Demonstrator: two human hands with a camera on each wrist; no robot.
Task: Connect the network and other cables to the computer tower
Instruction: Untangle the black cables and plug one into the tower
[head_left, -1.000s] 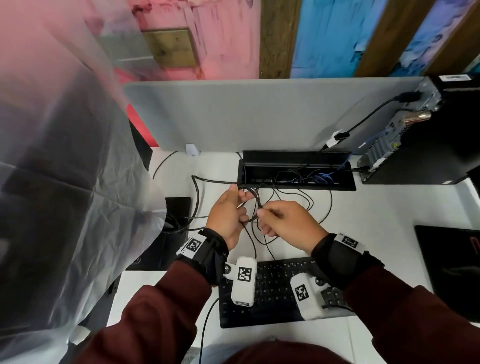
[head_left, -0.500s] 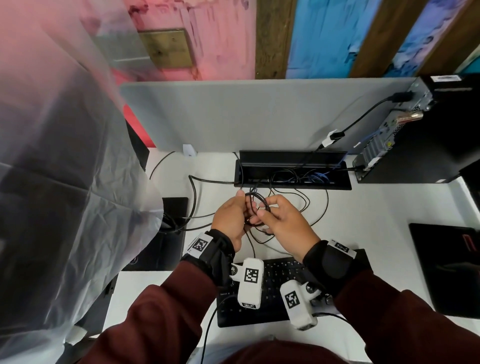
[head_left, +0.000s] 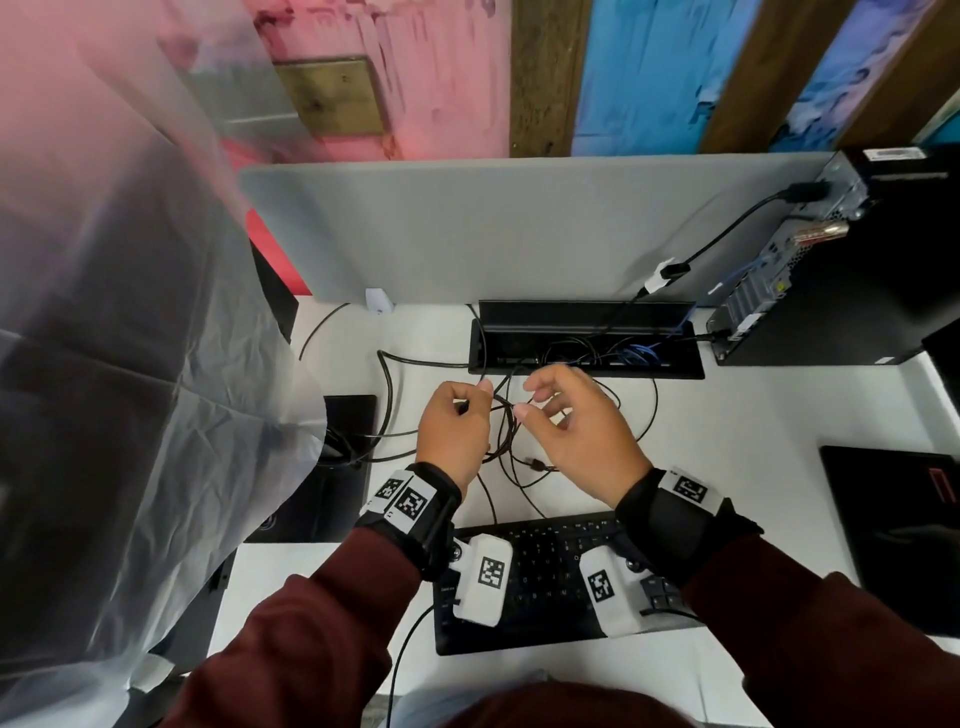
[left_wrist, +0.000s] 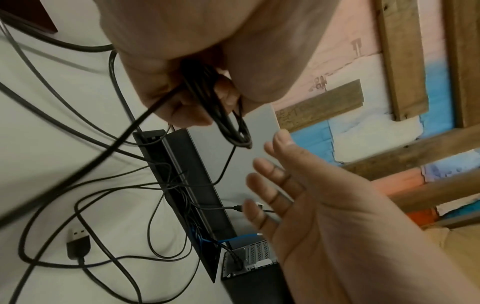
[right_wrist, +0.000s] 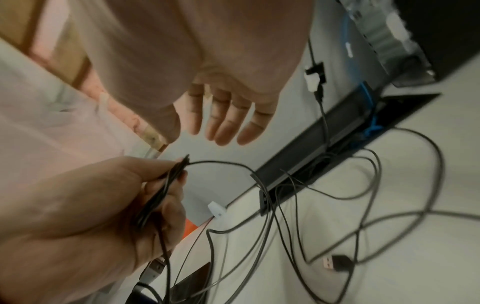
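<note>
My left hand (head_left: 465, 410) grips a bundle of looped black cable (left_wrist: 228, 121), held just above the white desk in front of the cable tray (head_left: 587, 358). The same bundle (right_wrist: 161, 195) runs through that hand's curled fingers in the right wrist view. My right hand (head_left: 527, 400) hovers beside the loops with relaxed, spread fingers (right_wrist: 228, 119) and holds nothing. A black USB plug (left_wrist: 78, 242) lies loose on the desk below the hands. The black computer tower (head_left: 857, 280) stands at the far right, rear panel facing left, with a blue network cable (right_wrist: 363, 90) and a black cable plugged in.
A black keyboard (head_left: 545, 571) sits under my wrists. Several thin black cables trail from the tray across the desk. A plastic-covered monitor (head_left: 130, 364) fills the left side. A grey divider (head_left: 519, 228) closes the back, and a dark pad (head_left: 898, 519) lies at the right.
Both hands pinched the cable loops together before. The right hand has let go and opened, and the left hand keeps the bundle.
</note>
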